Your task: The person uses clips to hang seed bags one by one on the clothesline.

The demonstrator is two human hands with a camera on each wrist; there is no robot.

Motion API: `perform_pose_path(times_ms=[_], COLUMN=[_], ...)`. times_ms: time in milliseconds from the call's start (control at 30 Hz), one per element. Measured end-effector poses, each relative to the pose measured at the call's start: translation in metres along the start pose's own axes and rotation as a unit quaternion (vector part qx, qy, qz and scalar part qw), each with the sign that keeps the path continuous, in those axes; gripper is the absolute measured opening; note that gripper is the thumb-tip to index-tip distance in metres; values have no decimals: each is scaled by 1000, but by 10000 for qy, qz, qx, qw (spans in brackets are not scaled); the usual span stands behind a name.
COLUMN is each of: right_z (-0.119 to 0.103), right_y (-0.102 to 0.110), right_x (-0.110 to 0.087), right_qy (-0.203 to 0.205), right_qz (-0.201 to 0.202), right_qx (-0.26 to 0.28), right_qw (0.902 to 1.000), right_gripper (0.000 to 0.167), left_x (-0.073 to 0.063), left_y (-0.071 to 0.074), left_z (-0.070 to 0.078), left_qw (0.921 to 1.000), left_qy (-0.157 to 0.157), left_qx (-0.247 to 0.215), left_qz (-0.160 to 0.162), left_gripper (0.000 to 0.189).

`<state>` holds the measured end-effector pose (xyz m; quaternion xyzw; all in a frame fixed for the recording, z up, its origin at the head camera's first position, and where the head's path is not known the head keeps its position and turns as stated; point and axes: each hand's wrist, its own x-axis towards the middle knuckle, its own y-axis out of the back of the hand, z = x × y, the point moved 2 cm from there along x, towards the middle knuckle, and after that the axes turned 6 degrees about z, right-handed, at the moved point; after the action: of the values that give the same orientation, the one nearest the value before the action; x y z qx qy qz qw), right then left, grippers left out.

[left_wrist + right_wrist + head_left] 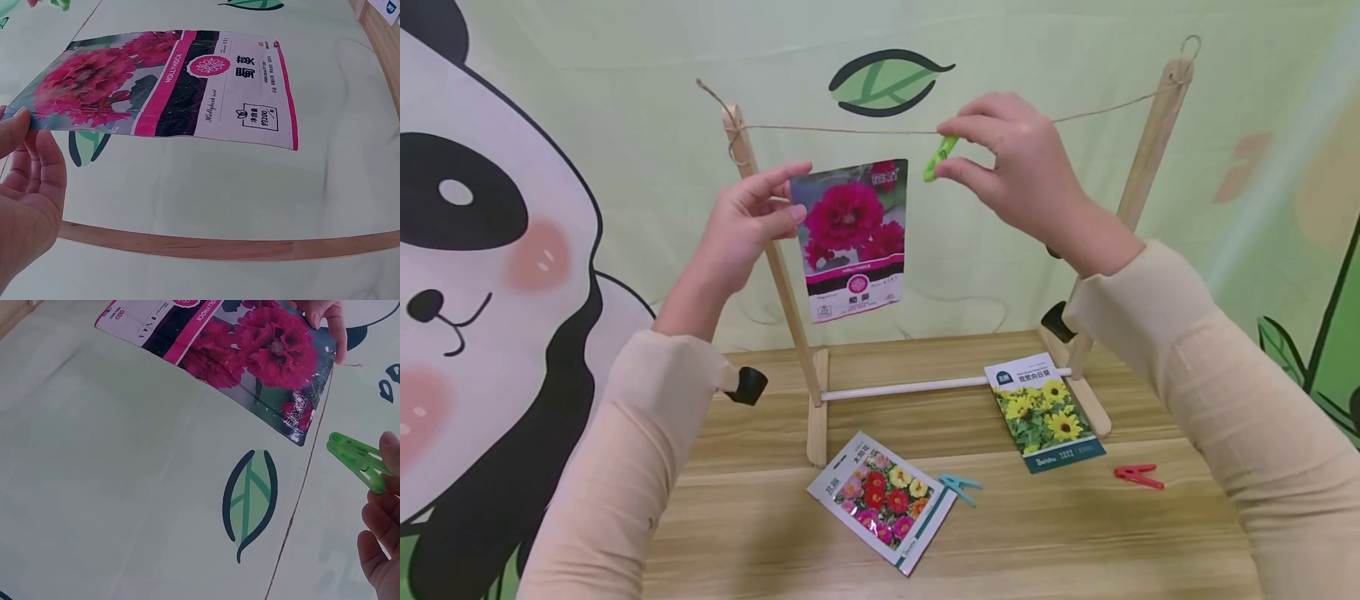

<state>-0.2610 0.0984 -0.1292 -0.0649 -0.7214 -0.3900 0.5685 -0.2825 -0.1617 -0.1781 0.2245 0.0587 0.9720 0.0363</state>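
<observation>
My left hand (737,225) pinches the upper left edge of a hollyhock seed packet (853,242), thumb in front. The packet hangs a little below the twine (842,130) in the head view, its pink flower picture facing me. Between the thumb and fingers of my right hand (1015,154) is a green clothespin (940,158). In the right wrist view the green clothespin (356,459) lies beside the twine (300,487), apart from the packet's corner.
Wooden posts (778,283) carry the twine, with a white rod (910,388) low between them. A portulaca seed packet (883,500), a sunflower seed packet (1045,412), a blue clothespin (958,486) and a red clothespin (1138,476) lie on the wooden table (1037,542).
</observation>
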Motion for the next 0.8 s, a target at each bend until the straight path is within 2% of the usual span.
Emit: perform_pose_path(times_ms=[800], right_z=[-2], right_y=[-3], right_x=[18], right_qy=[-60], right_qz=[-40], right_qx=[-47], right_qw=[10000], right_gripper=[30], left_x=[5], left_y=[-5], left_z=[8], left_qw=[9991], left_qy=[25], left_qx=[-401], left_qz=[159], left_gripper=[37])
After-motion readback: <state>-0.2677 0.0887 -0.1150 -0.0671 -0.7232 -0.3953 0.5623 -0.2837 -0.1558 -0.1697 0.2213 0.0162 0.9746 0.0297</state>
